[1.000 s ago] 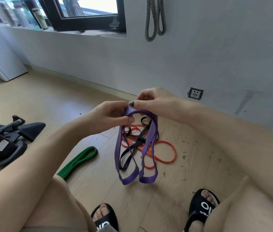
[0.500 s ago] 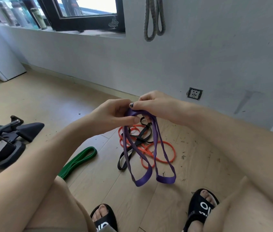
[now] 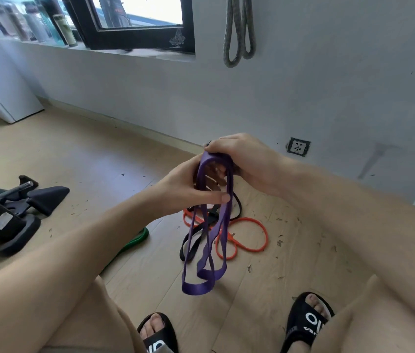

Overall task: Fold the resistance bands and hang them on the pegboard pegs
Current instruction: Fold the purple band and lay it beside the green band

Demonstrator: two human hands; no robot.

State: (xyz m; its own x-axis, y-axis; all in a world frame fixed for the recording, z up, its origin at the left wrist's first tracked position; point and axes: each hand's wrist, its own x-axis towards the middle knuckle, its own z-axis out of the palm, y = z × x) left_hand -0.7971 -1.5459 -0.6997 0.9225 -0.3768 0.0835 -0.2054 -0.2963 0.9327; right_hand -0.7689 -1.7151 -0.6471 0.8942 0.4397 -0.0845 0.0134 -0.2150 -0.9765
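Note:
A purple resistance band [image 3: 205, 256] hangs doubled in several loops above the wooden floor. My right hand [image 3: 242, 159] grips its top bend from above. Just below, my left hand [image 3: 188, 187] holds the strands, thumb pressed across them. On the floor behind lie an orange band [image 3: 249, 235], a black band [image 3: 193, 243] tangled over it, and a green band [image 3: 135, 242] partly hidden by my left forearm. A grey band [image 3: 239, 29] hangs folded on the wall; its peg is out of frame.
My two feet in black sandals [image 3: 305, 319] stand near the bottom edge. A black exercise machine base [image 3: 15, 207] sits at the left. A wall socket [image 3: 298, 147] is low on the grey wall. Bottles line the windowsill [image 3: 48, 29].
The hanging purple loops swung right, then back under my hands and now hang closer together. My left hand slid lower down the strands while my right hand stayed on the top bend.

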